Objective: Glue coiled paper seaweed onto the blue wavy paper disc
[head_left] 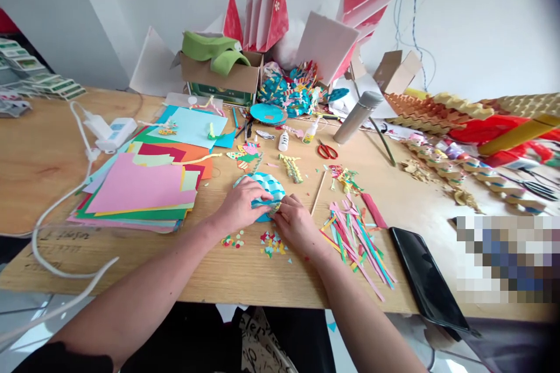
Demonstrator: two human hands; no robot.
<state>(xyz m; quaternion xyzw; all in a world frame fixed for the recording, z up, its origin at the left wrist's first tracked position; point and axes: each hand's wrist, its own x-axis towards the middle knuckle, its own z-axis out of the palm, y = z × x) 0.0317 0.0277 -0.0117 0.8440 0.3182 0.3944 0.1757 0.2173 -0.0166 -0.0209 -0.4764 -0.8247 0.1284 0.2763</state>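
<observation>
Blue patterned paper is pinched at its folded edge by the fingers of the left hand and right hand. Below the fingers, bare bench runs to the front edge, past paper scraps; cut strips lie right.

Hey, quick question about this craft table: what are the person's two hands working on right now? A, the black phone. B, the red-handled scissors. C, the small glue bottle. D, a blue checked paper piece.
D. The left hand and the right hand meet on the blue checked paper piece, with their fingers gathered at its folded edge.
</observation>
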